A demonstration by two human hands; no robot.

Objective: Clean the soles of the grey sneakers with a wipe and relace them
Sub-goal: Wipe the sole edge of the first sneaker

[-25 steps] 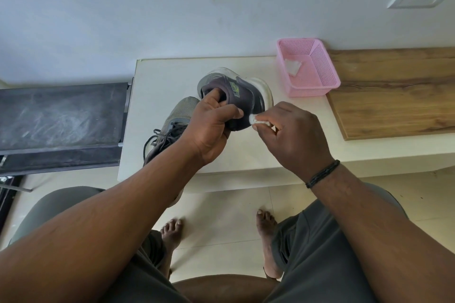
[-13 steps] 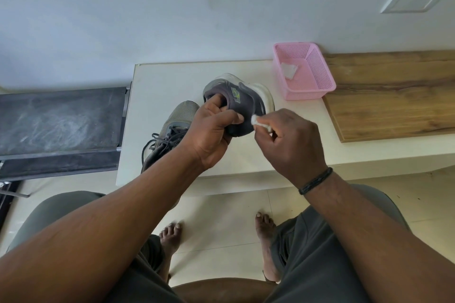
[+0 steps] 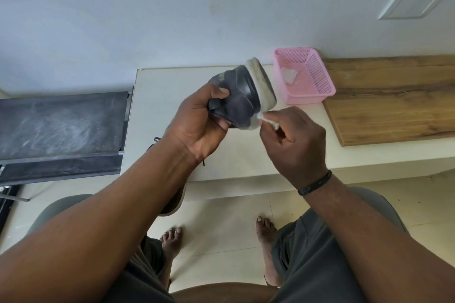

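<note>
- The left hand (image 3: 202, 118) holds one grey sneaker (image 3: 242, 98) raised above the cream desk (image 3: 157, 96); its fingers are curled round the upper, thumb on the near side, sole turned away to the right.
- The right hand (image 3: 295, 140) pinches a small white wipe (image 3: 267, 120) between thumb and fingertips, the wipe touching the lower edge of the white sole (image 3: 262, 83).
- The second sneaker (image 3: 172, 202) lies largely hidden under the left forearm; only a lace end and its near end, past the desk's front edge, show.
- A pink basket (image 3: 320, 96) stands just beside the held shoe, against a wooden board (image 3: 394, 101), with a crumpled white piece inside — what it is cannot be told.
- Judgement: the wiping step is in hand; the sole rim looks dingy, and relacing is not yet begun.
- Risk: the wipe is small and bunched, so it may slip from the pinch or merely smear the dirt.
- Risk: hard rubbing could twist the shoe in the left hand's grasp of soft fabric.
- Risk: the second sneaker overhangs the desk edge — a nudge from the forearm could tip it to the floor.
</note>
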